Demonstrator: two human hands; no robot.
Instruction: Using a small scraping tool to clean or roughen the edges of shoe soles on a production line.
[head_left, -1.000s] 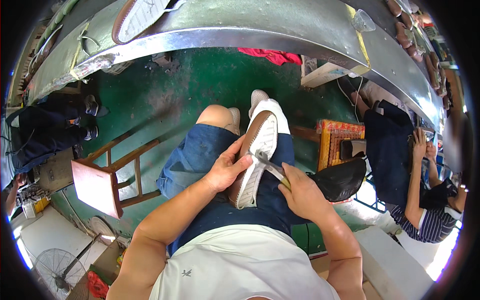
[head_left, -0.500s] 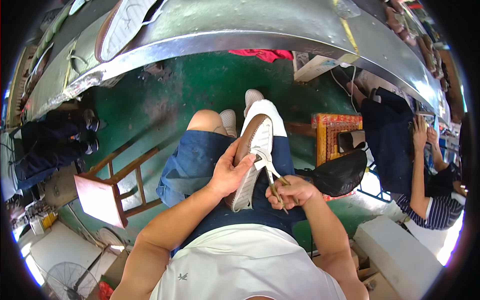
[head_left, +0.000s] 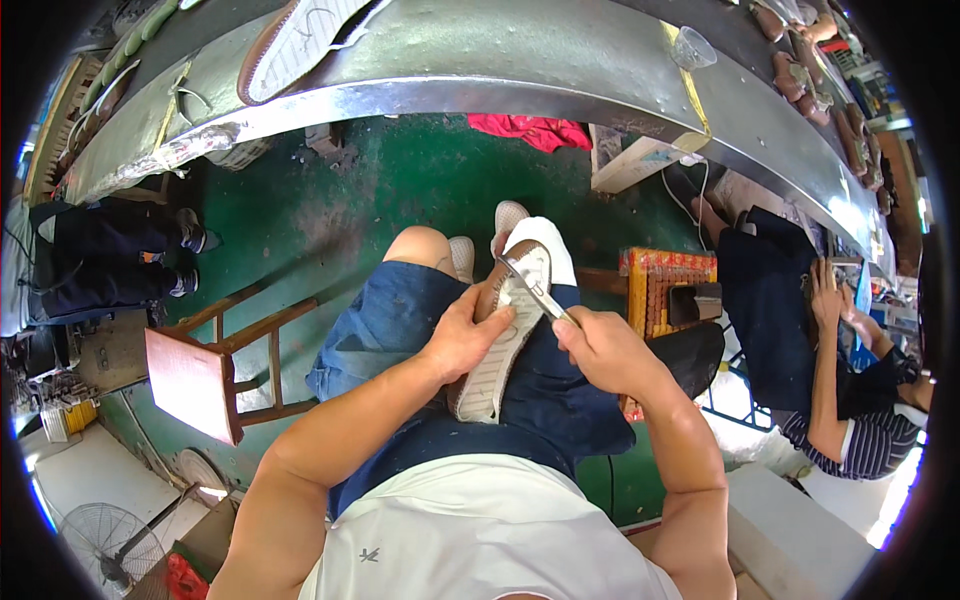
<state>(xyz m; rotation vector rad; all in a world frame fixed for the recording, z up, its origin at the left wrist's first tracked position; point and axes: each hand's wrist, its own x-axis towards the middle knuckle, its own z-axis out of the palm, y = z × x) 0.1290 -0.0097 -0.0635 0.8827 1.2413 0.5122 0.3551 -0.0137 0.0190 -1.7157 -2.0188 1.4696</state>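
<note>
Holds a brown shoe (head_left: 507, 345), pale sole (head_left: 492, 378) up, over blue shorts (head_left: 365, 325) with the left hand (head_left: 465, 337), pressing the sole with the thumb. Grips pincers (head_left: 541, 296) in the right hand (head_left: 608, 350), holding their metal end at the shoe's far end. Rests that end on a white cloth (head_left: 561, 266) over the right knee. Faces a metal-topped bench (head_left: 540, 40) bearing another sole-up shoe (head_left: 300, 48). Has a wooden stool (head_left: 187, 378) to the left and a co-worker (head_left: 755, 300) to the right.
</note>
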